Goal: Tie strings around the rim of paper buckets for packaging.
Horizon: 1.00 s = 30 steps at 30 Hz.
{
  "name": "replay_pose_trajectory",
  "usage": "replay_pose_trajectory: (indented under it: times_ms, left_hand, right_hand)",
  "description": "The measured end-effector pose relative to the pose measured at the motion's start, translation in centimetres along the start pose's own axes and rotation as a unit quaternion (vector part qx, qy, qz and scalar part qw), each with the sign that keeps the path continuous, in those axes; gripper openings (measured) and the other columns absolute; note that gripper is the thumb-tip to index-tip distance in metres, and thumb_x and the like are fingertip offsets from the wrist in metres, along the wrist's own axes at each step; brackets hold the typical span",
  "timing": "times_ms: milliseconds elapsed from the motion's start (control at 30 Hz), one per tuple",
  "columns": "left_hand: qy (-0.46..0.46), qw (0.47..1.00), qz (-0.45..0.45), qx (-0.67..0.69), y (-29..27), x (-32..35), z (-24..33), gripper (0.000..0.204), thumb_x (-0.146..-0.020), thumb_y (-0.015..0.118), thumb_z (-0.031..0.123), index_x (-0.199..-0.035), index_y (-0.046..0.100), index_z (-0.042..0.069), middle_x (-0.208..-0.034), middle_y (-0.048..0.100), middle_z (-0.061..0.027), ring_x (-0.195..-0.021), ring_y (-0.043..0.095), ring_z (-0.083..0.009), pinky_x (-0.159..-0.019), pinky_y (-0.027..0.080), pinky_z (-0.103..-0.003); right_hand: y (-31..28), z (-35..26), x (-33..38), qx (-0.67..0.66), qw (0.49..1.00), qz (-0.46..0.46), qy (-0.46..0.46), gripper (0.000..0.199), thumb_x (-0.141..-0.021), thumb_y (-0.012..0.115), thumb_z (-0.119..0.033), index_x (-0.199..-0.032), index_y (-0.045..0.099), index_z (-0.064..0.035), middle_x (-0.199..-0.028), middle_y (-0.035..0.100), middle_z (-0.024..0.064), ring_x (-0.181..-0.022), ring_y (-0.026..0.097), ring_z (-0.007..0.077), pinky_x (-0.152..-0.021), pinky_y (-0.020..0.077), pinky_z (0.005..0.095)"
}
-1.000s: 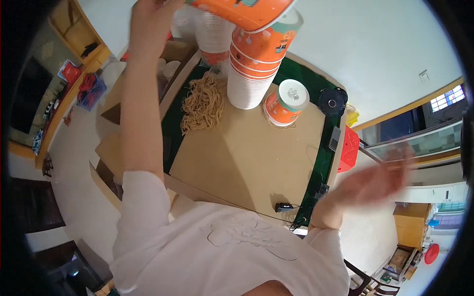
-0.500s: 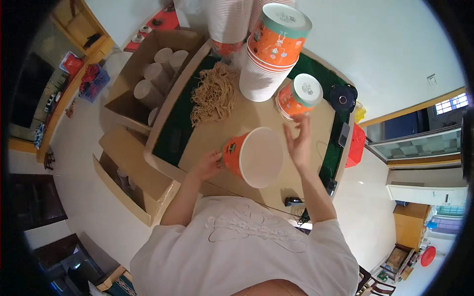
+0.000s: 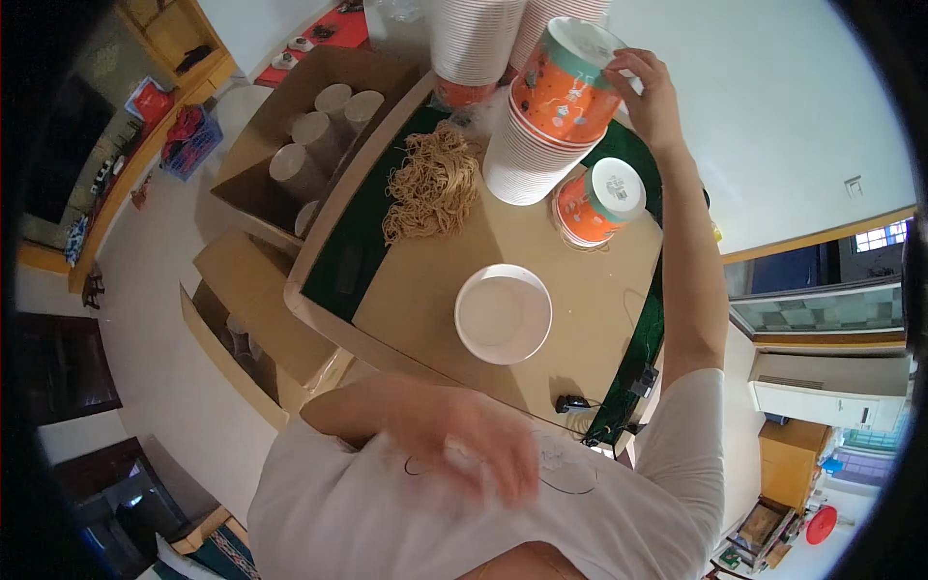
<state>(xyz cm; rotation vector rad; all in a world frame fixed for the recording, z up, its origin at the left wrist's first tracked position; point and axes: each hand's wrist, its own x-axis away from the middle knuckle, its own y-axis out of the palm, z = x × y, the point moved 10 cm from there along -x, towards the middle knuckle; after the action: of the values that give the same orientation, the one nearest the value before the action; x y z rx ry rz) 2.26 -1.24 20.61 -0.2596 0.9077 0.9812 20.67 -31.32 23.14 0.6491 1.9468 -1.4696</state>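
Note:
A white-lined paper tub (image 3: 503,314) stands upright, mouth up, on the cardboard sheet in front of me, with no hand on it. My right hand (image 3: 650,97) reaches to the far side, its fingers closed at the base edge of an orange and green paper tub (image 3: 565,92). That tub sits upside down on top of a tall stack of white-rimmed tubs (image 3: 532,159). My left hand (image 3: 474,449) is smeared by motion before my chest, and its fingers cannot be made out. Beside the stack, another orange tub (image 3: 590,208) rests upside down on the sheet.
Left of the stack lies a heap of tan strings (image 3: 432,184). Taller stacks of tubs (image 3: 474,43) rise behind. Open cartons (image 3: 246,145) with wrapped cups stand left of the table. A small black device (image 3: 572,403) with a cable lies by the near right edge.
The tub from my left hand now stands on the sheet. My left hand has drawn back to my chest. My right hand has moved up to the stack's top tub.

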Motion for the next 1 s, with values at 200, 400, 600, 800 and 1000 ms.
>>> replay_pose_trajectory:
  times_ms: [200,400,600,800,1000]
  left_hand:
    - [-0.03,0.993,-0.102,0.042,4.9,-4.1,0.1,0.02,-0.091,0.046,0.012,-0.108,0.056,0.005,-0.114,0.053,-0.0123,-0.1,0.048,-0.0309,-0.086,0.04,-0.039]
    - [-0.083,0.992,-0.015,-0.096,1.8,-4.2,-0.5,0.011,-0.087,0.052,0.004,-0.098,0.051,0.002,-0.103,0.057,-0.0098,-0.096,0.056,-0.027,-0.079,0.046,-0.035]
    - [-0.132,0.987,0.054,-0.069,2.8,-4.1,-4.4,0.018,-0.087,0.055,0.008,-0.104,0.051,0.001,-0.103,0.054,-0.0119,-0.092,0.055,-0.0289,-0.078,0.046,-0.036]
    - [-0.136,0.987,-0.072,-0.046,6.6,-7.2,-5.8,0.028,-0.091,0.049,0.023,-0.11,0.055,0.004,-0.104,0.051,-0.0144,-0.1,0.046,-0.0294,-0.085,0.039,-0.037]
    - [-0.111,0.99,0.05,0.076,5.1,-9.9,-7.0,0.009,-0.085,0.055,0.004,-0.093,0.052,0.001,-0.089,0.055,-0.0104,-0.081,0.056,-0.0228,-0.07,0.044,-0.032]
  right_hand:
    - [-2.3,2.4,0.4,-0.112,0.991,0.035,0.061,0.009,-0.085,0.058,-0.005,-0.093,0.061,-0.0038,-0.093,0.064,0.0059,-0.088,0.059,0.0147,-0.08,0.0457,0.0261]
    - [-9.6,1.3,0.2,-0.161,0.971,0.143,0.101,0.013,-0.088,0.056,-0.01,-0.095,0.061,-0.0009,-0.091,0.064,0.0036,-0.086,0.056,0.0091,-0.081,0.0424,0.0221]
    - [-18.9,2.3,14.2,-0.371,0.838,0.313,0.249,0.014,-0.09,0.052,-0.01,-0.104,0.05,-0.0063,-0.105,0.057,0.0066,-0.103,0.053,0.0189,-0.094,0.0399,0.0399]
    - [-5.9,4.6,37.4,-0.58,0.589,0.243,0.508,0.043,-0.095,0.04,-0.028,-0.13,0.04,-0.0044,-0.13,0.046,0.0104,-0.119,0.044,0.0258,-0.1,0.0358,0.0416]
    - [6.5,3.4,57.3,-0.581,0.384,0.229,0.68,0.037,-0.091,0.045,-0.027,-0.122,0.049,-0.0077,-0.122,0.054,0.0068,-0.111,0.051,0.0229,-0.093,0.0417,0.0407]
